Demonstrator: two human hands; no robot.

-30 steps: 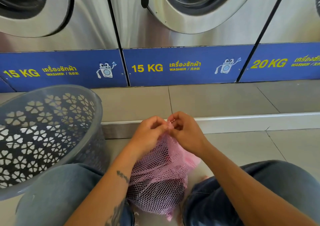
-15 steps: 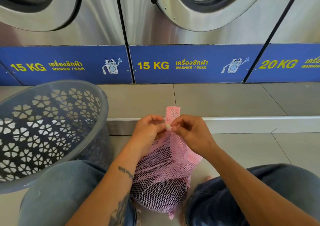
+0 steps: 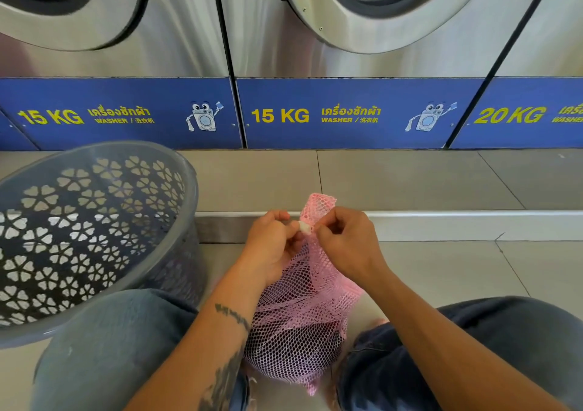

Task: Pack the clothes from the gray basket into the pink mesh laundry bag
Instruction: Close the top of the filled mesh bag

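Laundromat tile floor, washers (image 3: 362,47) cut off at top. Left hand (image 3: 271,246) and right hand (image 3: 347,243) both pinch the gathered neck of pink mesh bag (image 3: 296,325) between the knees; dark contents unclear. Gray basket (image 3: 94,227) left, inside hidden.

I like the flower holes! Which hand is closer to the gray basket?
The left hand. It pinches the neck of the pink mesh bag, on the side facing the gray basket. The right hand pinches the same neck from the far side.
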